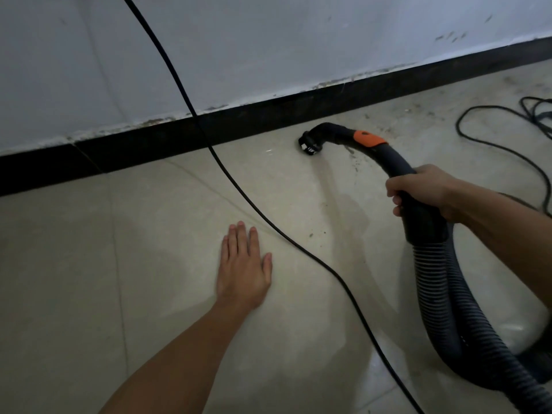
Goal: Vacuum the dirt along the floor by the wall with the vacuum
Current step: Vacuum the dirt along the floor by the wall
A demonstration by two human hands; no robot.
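Glossy beige floor tiles with thin grout lines fill the foreground, and pale reflections are seen on them. At the near right, a dark grey ribbed plastic vacuum hose is looped on the floor. The left hand is laid flat, palm down, on a tile, its grip apart with straight fingers and nothing held. Just beside its fingertips, a thin black rubber cable is stretched in a long curve from the near floor up across the wall.

Further on, the right hand is seen with its grip clamped round the smooth black curved handle tube, just above the collar where the hose is joined. An orange plastic band is fitted on the tube's arch. The round black nozzle end is turned down to the floor, close to the wall. Dark gritty specks of dirt are scattered beside the tube. Behind, a matt black skirting board is set below a white painted wall with a chipped lower edge. At the far right, a loose black cable loop is lying.
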